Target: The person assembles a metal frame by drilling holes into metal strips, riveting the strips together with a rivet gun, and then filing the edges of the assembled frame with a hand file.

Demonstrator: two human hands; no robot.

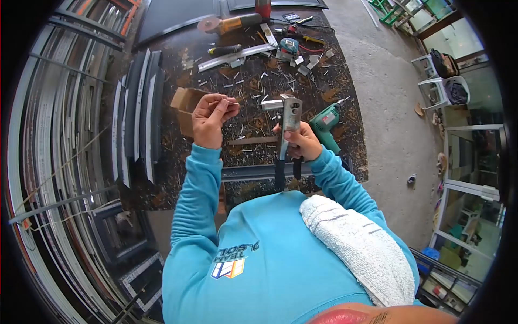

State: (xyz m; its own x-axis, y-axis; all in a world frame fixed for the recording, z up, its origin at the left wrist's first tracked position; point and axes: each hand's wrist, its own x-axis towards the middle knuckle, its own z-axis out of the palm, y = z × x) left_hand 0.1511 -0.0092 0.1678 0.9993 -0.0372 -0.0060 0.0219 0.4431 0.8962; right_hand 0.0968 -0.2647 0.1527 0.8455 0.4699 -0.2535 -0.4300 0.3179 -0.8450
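My right hand (304,141) is closed around a hand riveter (292,114), held upright with its head at the top and its dark handles pointing down toward my chest. The riveter's silvery nose (271,105) points left, toward my other hand. My left hand (213,116) is raised with thumb and fingertips pinched together; whatever sits between them is too small to name. An open cardboard box (184,102) stands just behind and left of that hand, partly hidden by it. Close to my right hand lies a green power drill (326,123).
The dark tabletop (253,86) is strewn with metal scraps. Toward its far side lie an angle grinder (229,24), a metal square (237,56) and a tape measure (288,47). Grey profiles (137,113) line the left edge; a long bar (248,173) lies near me.
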